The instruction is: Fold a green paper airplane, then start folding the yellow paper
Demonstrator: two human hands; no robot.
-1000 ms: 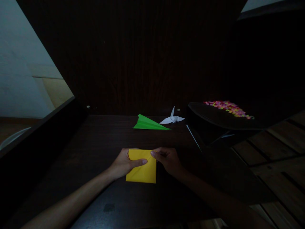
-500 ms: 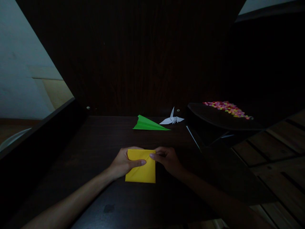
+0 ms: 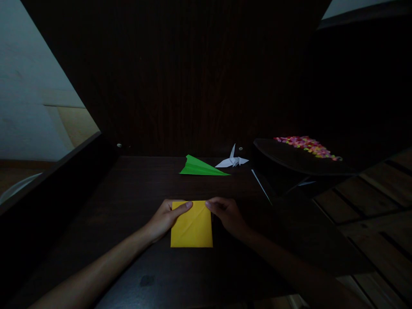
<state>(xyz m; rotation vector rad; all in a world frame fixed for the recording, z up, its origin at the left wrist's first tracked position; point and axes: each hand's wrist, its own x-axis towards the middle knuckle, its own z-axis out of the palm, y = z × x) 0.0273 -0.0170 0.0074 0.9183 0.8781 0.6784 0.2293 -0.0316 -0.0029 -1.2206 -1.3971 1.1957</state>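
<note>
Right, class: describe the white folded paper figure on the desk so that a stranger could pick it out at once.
Start at the dark wooden desk and look to its far edge, against the dark back panel. There the white paper crane stands just right of a flat green paper plane. It alone is white, with an upright pointed tip, unlike the yellow sheet under both hands.

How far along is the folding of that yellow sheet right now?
Early on, by the look of it. Finished pieces lie at the back of the table: a green paper plane and a white paper crane. In hand is the yellow paper, still a flat square with one diagonal crease; the left hand and right hand press its top corners. Any shaping folds remain.
</note>
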